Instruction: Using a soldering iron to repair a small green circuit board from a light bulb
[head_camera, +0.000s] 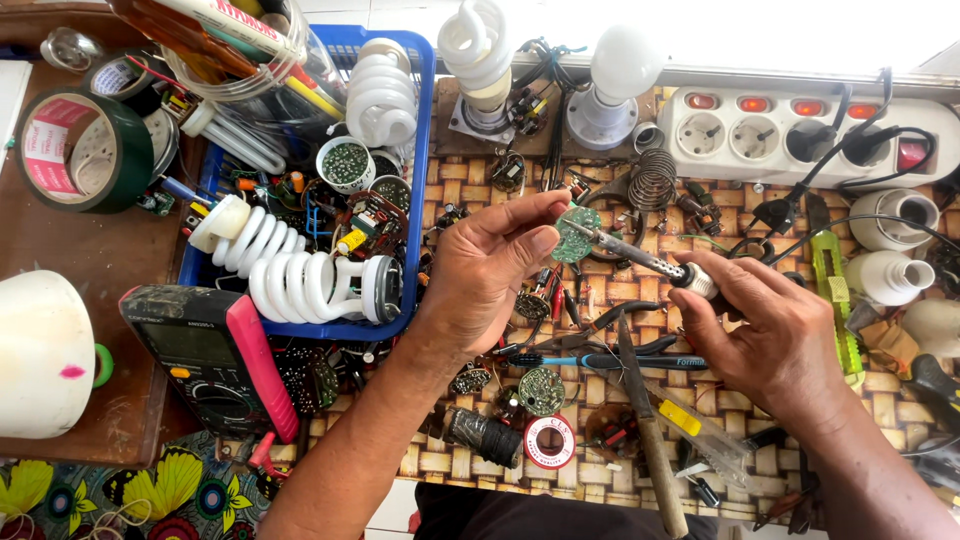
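Green, round and small, the circuit board (574, 236) sits pinched at its left edge between the thumb and fingertips of the left hand (490, 270), held up above the woven mat (470, 180) near the middle of the bench. Right hand (765, 335) is closed around the handle of a soldering iron (650, 260), fingers wrapped, shaft angled up and to the left so that the tip meets the board's right face. Both hands are thus clamped, one on each item, well apart from each other with the iron's shaft spanning the gap. Room around them is tight: a blue basket (425, 150) of spiral lamp tubes borders the left hand, a white power strip (800, 125) with plugged black cords runs along the far edge, and pliers (590, 340), a knife (650, 430) and a red-and-white solder reel (550, 442) lie on the mat below the hands. A multimeter (215, 360) with a pink side rests left of the forearm. Board face shows a green coating with pale solder points; finer detail cannot be made out.
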